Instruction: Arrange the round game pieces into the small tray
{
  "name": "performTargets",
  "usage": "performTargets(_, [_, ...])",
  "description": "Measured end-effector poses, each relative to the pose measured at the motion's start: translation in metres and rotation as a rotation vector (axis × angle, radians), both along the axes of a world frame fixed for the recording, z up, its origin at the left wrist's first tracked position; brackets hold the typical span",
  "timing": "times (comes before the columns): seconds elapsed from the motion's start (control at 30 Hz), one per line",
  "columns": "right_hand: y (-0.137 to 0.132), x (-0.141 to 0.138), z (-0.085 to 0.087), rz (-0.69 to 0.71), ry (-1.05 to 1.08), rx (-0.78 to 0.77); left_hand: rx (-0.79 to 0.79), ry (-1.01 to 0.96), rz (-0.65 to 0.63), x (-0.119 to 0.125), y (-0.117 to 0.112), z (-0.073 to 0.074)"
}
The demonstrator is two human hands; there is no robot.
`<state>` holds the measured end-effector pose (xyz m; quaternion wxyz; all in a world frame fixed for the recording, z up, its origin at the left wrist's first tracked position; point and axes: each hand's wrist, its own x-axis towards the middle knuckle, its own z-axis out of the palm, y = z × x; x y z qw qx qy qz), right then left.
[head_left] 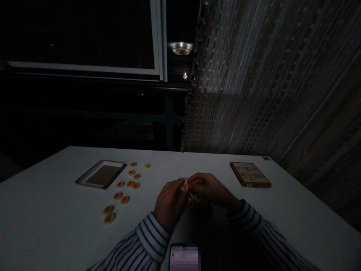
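Between the fingertips of both hands is a round pale Chinese chess piece (184,186) with a red character facing me. My left hand (170,203) closes on its left side, fingers curled. From the right, my right hand (210,187) pinches the same piece with thumb and fingers. Under my hands lies a dim heap of more chess pieces (194,202), partly hidden by hands and shadow. Left of my hands, several red-marked chess pieces (130,184) are scattered in a loose slanting row on the white table (158,160).
A shallow open box tray (89,181) rests at the table's left. A flat printed box lid (251,174) lies to the right. A phone (184,258) with a lit screen is at the bottom. Behind the table hang string curtains (239,94) beside a dark window.
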<state>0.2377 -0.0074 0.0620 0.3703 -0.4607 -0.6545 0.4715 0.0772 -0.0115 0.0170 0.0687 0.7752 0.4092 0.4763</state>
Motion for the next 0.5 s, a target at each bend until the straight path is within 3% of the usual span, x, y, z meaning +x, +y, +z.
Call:
performTargets(0.27, [-0.0015, -0.0013, -0.0007, 0.006, 0.017, 0.002, 0.009, -0.030, -0.006, 0.0014, -0.0014, -0.0021])
performTargets(0.5, [-0.0012, 0.0012, 0.0018, -0.018, -0.022, 0.021, -0.179, -0.204, -0.025, -0.0010, -0.0005, 0.0002])
